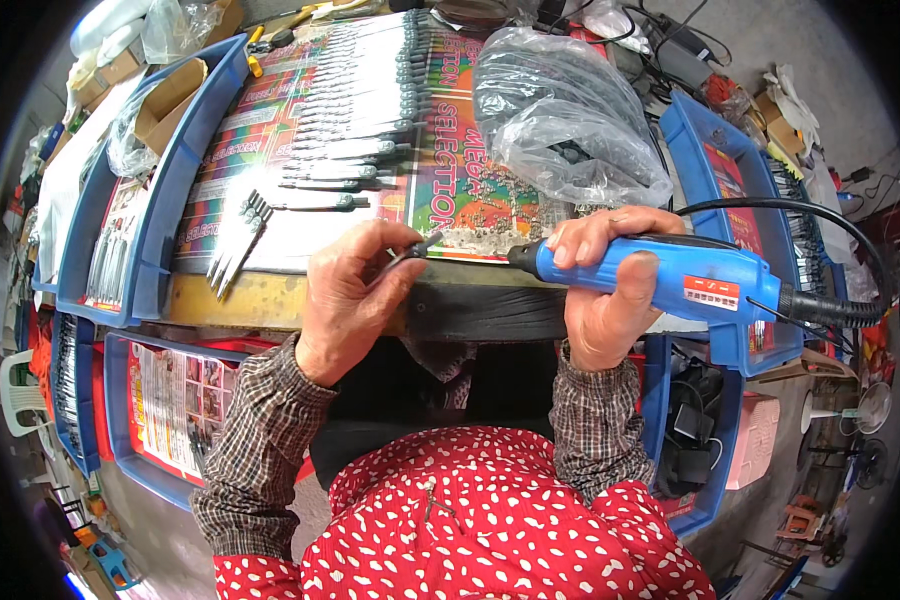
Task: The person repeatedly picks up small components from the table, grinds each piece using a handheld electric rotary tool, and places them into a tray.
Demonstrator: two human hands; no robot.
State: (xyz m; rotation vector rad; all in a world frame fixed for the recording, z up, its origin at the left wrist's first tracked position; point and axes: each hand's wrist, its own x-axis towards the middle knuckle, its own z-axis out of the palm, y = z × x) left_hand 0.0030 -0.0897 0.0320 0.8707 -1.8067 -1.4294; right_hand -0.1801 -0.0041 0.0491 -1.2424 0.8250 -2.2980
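My right hand (610, 270) is wrapped round a blue electric screwdriver (670, 278), which lies level with its black nose and thin bit pointing left. A black cable (838, 308) runs from its rear end and curves back up. My left hand (358, 290) pinches a small dark grey part (418, 248) near the table's front edge, close to the tip of the bit. Whether the bit touches the part is too small to tell. Beyond my hands, many tiny screws (500, 205) lie scattered on the printed sheet (448, 150).
A long row of slim dark-and-silver pieces (360, 110) covers the middle of the table, with several loose ones (245, 235) nearer left. A clear plastic bag (580, 125) of dark parts stands behind the screws. Blue trays (160, 200) flank the table; another blue tray (150, 462) sits lower left.
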